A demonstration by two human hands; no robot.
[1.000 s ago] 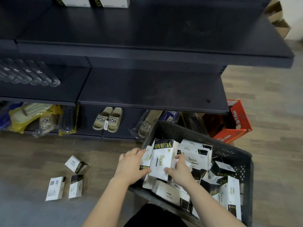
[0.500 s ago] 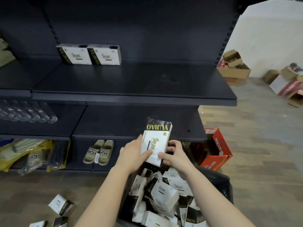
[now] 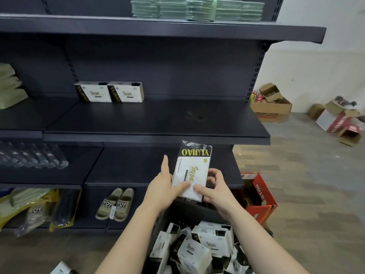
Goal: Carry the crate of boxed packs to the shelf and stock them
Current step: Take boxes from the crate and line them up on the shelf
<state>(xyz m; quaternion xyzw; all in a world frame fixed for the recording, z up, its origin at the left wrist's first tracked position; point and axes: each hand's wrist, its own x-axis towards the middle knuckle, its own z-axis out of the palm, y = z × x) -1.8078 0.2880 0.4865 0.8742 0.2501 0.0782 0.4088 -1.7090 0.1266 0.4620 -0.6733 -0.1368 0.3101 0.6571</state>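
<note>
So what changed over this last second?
The pack came up out of the crate. A second ago both hands gripped it down among the others; now the left hand and right hand hold it raised above the crate, in front of the shelving. The view tilted up too. Unchanged: both hands' grip on it, and the two packs standing on the shelf.

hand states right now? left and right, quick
left hand: holding the boxed pack, thumb across its front.
right hand: holding the same boxed pack, fingers curled round its right edge.
</note>
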